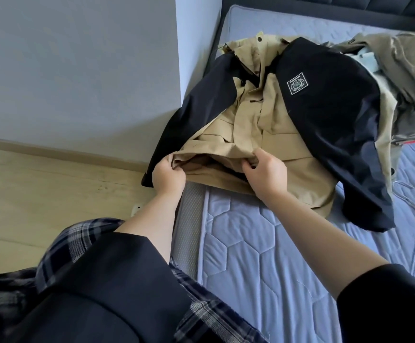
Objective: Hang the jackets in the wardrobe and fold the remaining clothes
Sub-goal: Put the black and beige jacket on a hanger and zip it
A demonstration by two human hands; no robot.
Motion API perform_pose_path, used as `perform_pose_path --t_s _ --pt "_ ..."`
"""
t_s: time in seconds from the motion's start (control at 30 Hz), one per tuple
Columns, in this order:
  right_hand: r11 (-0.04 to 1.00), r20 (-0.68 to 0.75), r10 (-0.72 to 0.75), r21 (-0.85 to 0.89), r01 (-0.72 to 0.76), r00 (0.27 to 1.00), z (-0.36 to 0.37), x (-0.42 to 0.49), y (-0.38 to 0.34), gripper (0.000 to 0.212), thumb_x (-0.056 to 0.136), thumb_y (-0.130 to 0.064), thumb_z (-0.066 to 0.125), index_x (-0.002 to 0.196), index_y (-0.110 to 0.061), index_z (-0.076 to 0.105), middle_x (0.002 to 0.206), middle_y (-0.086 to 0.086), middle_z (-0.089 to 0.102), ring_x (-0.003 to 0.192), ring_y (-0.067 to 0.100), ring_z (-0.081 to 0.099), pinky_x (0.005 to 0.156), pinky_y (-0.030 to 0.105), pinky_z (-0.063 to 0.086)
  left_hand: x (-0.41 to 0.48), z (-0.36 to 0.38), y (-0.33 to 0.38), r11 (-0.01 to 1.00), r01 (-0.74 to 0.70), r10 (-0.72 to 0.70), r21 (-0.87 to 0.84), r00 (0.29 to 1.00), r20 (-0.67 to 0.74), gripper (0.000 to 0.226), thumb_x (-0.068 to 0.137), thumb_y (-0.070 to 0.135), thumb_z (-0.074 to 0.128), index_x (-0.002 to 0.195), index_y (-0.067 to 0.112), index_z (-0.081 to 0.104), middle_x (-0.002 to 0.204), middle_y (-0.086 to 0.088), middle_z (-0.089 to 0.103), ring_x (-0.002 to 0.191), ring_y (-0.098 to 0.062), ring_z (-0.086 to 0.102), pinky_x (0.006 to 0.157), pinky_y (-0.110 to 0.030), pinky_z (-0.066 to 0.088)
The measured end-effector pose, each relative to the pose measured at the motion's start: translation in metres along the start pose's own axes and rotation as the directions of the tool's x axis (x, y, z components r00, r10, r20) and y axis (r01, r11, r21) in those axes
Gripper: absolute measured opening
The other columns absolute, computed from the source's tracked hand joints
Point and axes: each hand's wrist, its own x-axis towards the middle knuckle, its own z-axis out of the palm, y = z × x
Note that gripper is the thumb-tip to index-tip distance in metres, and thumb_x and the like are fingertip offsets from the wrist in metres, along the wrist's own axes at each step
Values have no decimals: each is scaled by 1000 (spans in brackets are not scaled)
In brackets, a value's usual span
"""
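A tan jacket with dark navy sleeves (270, 120) lies front-up on the blue quilted mattress (263, 256), its collar toward the headboard and a square white patch on one sleeve. My left hand (168, 175) pinches the jacket's bottom hem at its left corner. My right hand (267, 170) grips the same hem further right, and the hem is lifted open between them. One navy sleeve hangs over the mattress edge on the left.
A pile of other clothes (404, 78), olive and grey, lies at the back right of the mattress. A grey wall (77, 70) and wooden floor (40, 194) are to the left. The dark headboard (350, 8) runs along the top.
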Motion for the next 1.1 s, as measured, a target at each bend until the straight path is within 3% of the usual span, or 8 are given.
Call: perform_pose_path --t_s 0.13,0.2,0.3,0.43,0.53,0.67,0.97,1.1 --pt "994 -35 -102 34 104 994 -13 -2 12 28 75 -17 62 62 -11 37 52 2 41 51 25 41 48 31 32 -5 -15 -20 683 -511 440 522 858 265 14 81 5 55 69 12 59 62 -1 52 64 -35 59 50 -28 36" --pt "997 343 -72 30 65 937 -14 0 22 24 75 -19 60 61 -13 41 57 5 48 59 27 48 52 33 36 -5 -15 -31 559 -483 122 674 852 509 21 81 7 52 65 20 48 73 -1 56 77 -33 61 60 -33 47" --pt "998 835 12 23 -57 551 -9 -9 31 25 84 -34 61 70 -13 61 73 1 60 71 17 55 64 29 43 -10 -11 -40 319 -507 -276 801 758 590 23 85 13 50 105 15 60 118 -10 58 112 -31 53 96 -40 46" --pt "979 469 98 115 -171 878 13 -25 45 30 93 -27 48 110 -9 64 116 7 58 111 24 51 97 39 39 -21 6 -15 385 -480 134 789 874 466 42 82 15 52 124 14 56 131 -5 47 119 -27 40 95 -38 37" --pt "971 584 97 -234 52 806 27 -40 60 50 99 -30 33 148 -26 28 156 -1 20 143 23 15 116 49 10 -34 26 7 460 -683 456 566 730 510 41 92 21 44 133 15 49 140 -6 43 126 -26 39 98 -38 35" --pt "996 548 82 -61 -58 832 30 -44 78 51 99 -26 38 149 -18 29 158 1 19 145 21 15 119 41 13 -62 59 9 467 -777 258 421 575 776 56 102 36 31 152 15 17 159 -6 16 146 -21 10 117 -42 16" --pt "985 -21 174 21 -174 985 -36 -69 121 26 80 4 46 98 3 65 95 13 60 93 31 54 76 33 43 -88 98 32 337 -793 239 508 594 768 59 101 45 28 152 20 15 161 -6 -5 148 -24 -6 117 -50 5" --pt "941 -287 321 -9 -337 902 -62 -77 142 60 70 5 45 129 -2 50 132 18 48 122 35 42 108 45 29 -121 127 56 360 -841 283 404 511 812 57 100 37 36 150 14 22 161 -8 -3 148 -23 -5 117 -47 8"
